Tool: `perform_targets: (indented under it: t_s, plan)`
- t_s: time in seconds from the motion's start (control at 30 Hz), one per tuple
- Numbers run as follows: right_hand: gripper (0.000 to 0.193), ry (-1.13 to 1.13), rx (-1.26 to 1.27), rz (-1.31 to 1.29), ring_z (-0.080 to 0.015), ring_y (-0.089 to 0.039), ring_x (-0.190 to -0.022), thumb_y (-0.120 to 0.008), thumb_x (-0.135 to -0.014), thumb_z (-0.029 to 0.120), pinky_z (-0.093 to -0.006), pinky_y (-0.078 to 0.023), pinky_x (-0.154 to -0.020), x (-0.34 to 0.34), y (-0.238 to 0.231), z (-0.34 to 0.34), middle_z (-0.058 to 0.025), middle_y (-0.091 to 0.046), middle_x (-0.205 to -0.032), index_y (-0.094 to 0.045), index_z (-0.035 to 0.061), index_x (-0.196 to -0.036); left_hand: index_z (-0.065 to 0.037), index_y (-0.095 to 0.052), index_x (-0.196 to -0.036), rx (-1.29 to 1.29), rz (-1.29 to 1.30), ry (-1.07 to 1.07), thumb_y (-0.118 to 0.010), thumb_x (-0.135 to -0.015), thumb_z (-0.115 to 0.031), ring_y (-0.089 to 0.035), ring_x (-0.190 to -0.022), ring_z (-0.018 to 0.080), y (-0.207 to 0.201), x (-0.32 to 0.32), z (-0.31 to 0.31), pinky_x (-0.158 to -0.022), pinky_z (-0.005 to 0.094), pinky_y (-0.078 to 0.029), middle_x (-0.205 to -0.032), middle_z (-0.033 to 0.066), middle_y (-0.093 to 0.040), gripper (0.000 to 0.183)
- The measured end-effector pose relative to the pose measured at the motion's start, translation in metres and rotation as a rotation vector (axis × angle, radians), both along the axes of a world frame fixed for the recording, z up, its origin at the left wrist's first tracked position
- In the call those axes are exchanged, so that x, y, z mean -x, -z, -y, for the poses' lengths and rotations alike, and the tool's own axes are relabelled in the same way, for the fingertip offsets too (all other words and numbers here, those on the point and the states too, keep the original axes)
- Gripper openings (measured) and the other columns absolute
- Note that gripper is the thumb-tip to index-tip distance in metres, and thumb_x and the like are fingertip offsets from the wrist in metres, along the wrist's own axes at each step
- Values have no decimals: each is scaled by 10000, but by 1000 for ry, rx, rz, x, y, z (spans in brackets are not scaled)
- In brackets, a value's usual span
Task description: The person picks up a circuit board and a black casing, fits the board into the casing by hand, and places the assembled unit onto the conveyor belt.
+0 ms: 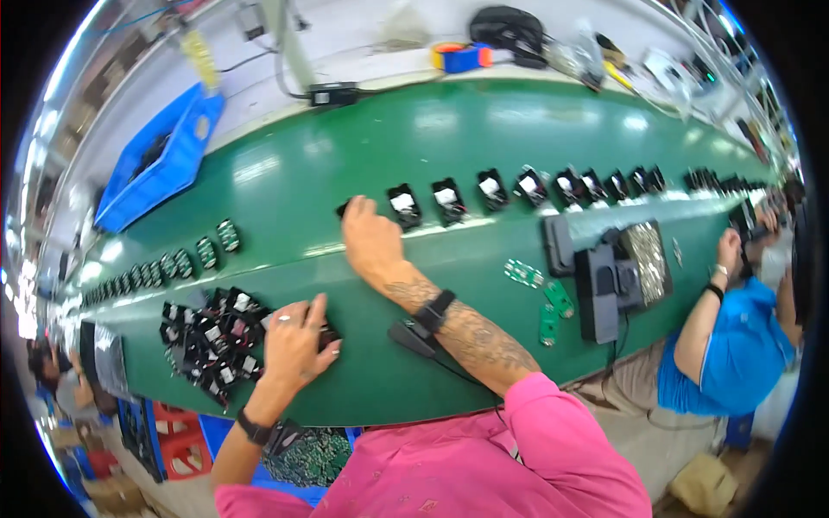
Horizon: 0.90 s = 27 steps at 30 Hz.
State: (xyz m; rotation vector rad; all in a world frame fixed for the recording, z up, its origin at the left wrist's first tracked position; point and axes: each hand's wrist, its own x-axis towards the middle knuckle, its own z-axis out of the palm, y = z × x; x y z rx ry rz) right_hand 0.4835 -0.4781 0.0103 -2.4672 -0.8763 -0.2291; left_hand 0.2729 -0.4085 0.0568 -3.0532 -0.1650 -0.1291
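Note:
My right hand point(370, 235) reaches across the green table with its fingers closed on a small black plastic housing point(344, 208), mostly covered by the fingers. That housing is at the left end of a row of similar black housings with white labels, such as this labelled housing point(403, 205). Nearer to me, my left hand point(295, 344) has its thumb and fingers around another dark housing point(327, 335), only partly visible. Just left of this hand lies a heap of black housings point(211, 341) with white labels and wires.
A row of green circuit boards point(205, 252) runs along the left. Loose boards point(548, 324) lie near a black device point(596, 293) on the right. A blue bin point(177, 160) stands back left. Below the table edge is a bin of boards point(309, 455). A co-worker in blue point(725, 354) sits at right.

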Motion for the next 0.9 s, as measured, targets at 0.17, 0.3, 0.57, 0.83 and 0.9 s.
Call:
perform_targets:
  t_s: [0.17, 0.3, 0.57, 0.83, 0.9]
  plan:
    - [548, -308, -157, -139, -414, -676, -729, -626, -848, 105, -488, -566, -618, 36, -26, 64, -237, -601, -978, -413, -99, -1310, 1, -360, -1469, -208, -14, -71, -775, -725, -332, -385, -1340, 406, -11, 17, -2, -1159, 570, -245, -1476, 232, -372, 915]
    - [595, -269, -90, -283, -418, -670, -782, -680, -856, 186, -502, -561, -652, 66, -29, 129, -240, -594, -1024, -421, -75, -1324, -1, -318, -1496, 14, 161, 66, -795, -738, -374, -350, -1361, 435, -19, 11, 41, -1142, 551, -281, -1522, 259, -300, 970]
    - [448, 193, -19, -189, -387, -638, -915, -737, -855, 278, -457, -534, -705, 66, -18, 273, -192, -601, -1065, -571, 4, -1169, 39, -187, -1527, 364, 153, -15, -830, -706, -483, -333, -1378, 435, 39, -25, 95, -1132, 497, -308, -1518, 276, -286, 1167]
    - [423, 363, -372, -466, -53, -467, -570, -693, -849, -24, -221, -385, -524, 74, 6, 311, -4, -488, -676, -527, -14, -1237, -18, -366, -1452, 780, 332, 93, -917, -620, -225, -549, -1145, 352, 49, -81, 98, -978, 431, -477, -1287, 179, -509, 1020]
    - [477, 261, -373, -660, -67, -535, -603, -675, -853, -53, -221, -444, -555, 72, -9, 299, -4, -546, -696, -532, -17, -1307, -30, -427, -1392, 773, 409, 132, -915, -626, -236, -575, -1125, 354, 63, -91, 89, -943, 418, -508, -1279, 184, -523, 931]
